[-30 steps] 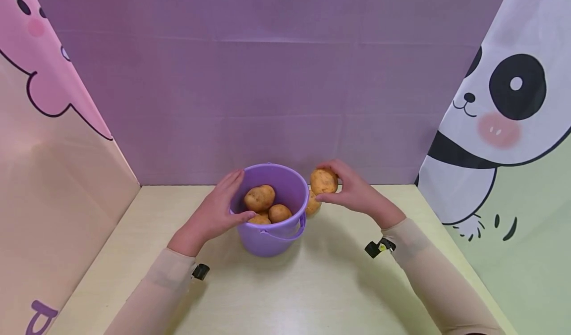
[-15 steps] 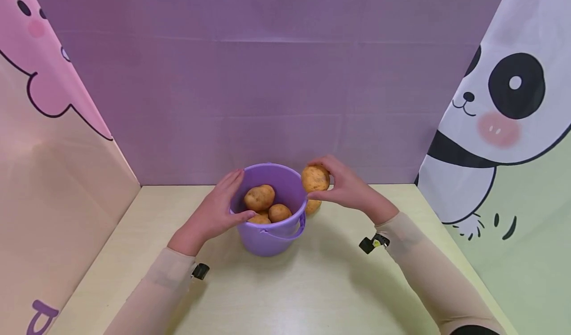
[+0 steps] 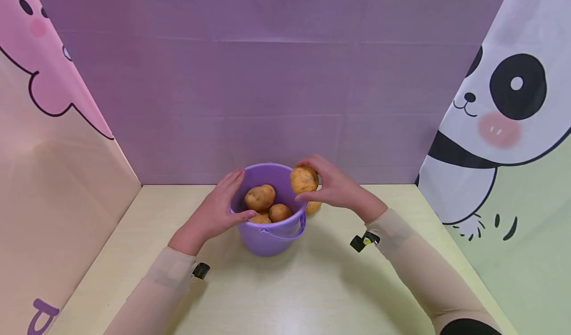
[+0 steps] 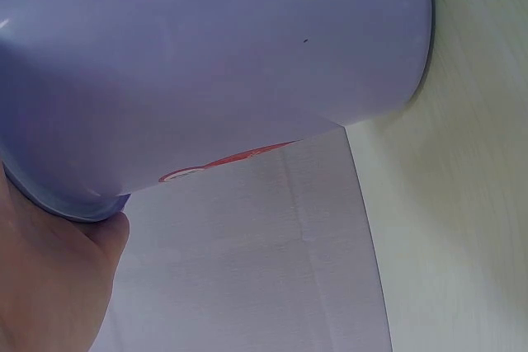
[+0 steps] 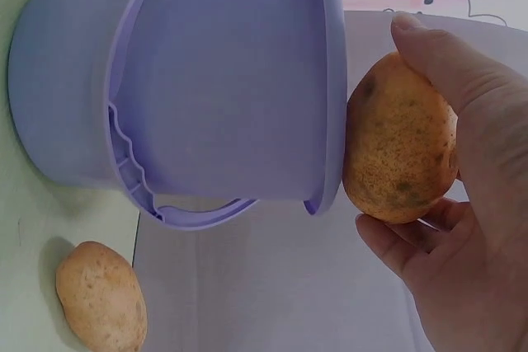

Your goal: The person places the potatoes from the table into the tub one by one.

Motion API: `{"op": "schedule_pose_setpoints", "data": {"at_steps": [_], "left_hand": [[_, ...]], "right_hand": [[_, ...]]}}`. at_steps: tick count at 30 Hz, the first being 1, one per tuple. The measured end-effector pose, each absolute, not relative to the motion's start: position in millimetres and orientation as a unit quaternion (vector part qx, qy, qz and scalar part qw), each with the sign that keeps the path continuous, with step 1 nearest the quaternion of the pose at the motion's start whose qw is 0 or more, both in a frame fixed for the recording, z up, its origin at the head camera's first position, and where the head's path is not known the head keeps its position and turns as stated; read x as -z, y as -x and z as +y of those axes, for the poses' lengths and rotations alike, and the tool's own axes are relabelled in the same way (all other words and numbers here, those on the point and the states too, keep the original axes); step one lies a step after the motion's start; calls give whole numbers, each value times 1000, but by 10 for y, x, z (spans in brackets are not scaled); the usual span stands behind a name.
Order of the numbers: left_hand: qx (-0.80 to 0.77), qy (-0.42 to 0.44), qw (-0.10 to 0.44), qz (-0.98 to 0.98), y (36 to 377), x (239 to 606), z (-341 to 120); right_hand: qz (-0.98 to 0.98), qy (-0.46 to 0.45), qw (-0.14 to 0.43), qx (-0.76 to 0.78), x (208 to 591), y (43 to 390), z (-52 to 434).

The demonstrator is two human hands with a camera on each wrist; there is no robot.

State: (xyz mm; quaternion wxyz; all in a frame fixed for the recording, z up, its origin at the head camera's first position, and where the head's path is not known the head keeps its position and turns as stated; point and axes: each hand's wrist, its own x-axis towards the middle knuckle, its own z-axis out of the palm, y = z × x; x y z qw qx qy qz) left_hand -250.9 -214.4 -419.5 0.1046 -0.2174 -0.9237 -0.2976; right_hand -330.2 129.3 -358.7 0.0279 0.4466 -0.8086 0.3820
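Note:
A purple bucket [image 3: 266, 241] stands upright on the table with several potatoes [image 3: 260, 197] inside. My left hand [image 3: 217, 208] holds its rim on the left side, the thumb reaching over the near edge. In the left wrist view the bucket wall [image 4: 223, 55] fills much of the picture, and only part of that hand [image 4: 54, 278] shows. My right hand [image 3: 332, 186] grips a potato [image 3: 304, 179] at the bucket's right rim. The right wrist view has this potato [image 5: 400, 142] beside the rim, between thumb and fingers. Another potato [image 3: 314, 207] lies on the table right of the bucket, partly hidden.
The bucket's handle [image 3: 285, 237] hangs down at its front right. A purple backdrop [image 3: 267, 77] rises just behind the bucket at the table's [image 3: 267, 300] back edge. Printed side panels [image 3: 490, 186] flank the table.
My right hand has carried the held potato leftward, from beside the bucket to its right rim. The left hand and the bucket have stayed in place.

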Motion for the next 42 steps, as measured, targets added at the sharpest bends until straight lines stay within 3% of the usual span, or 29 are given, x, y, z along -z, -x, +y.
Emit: {"op": "schedule_pose_setpoints", "data": {"at_steps": [42], "left_hand": [[297,226,118,-920,2489,4230,-2158]], "right_hand": [[-809,-474,-22,-347,3613,3265,962]]}}
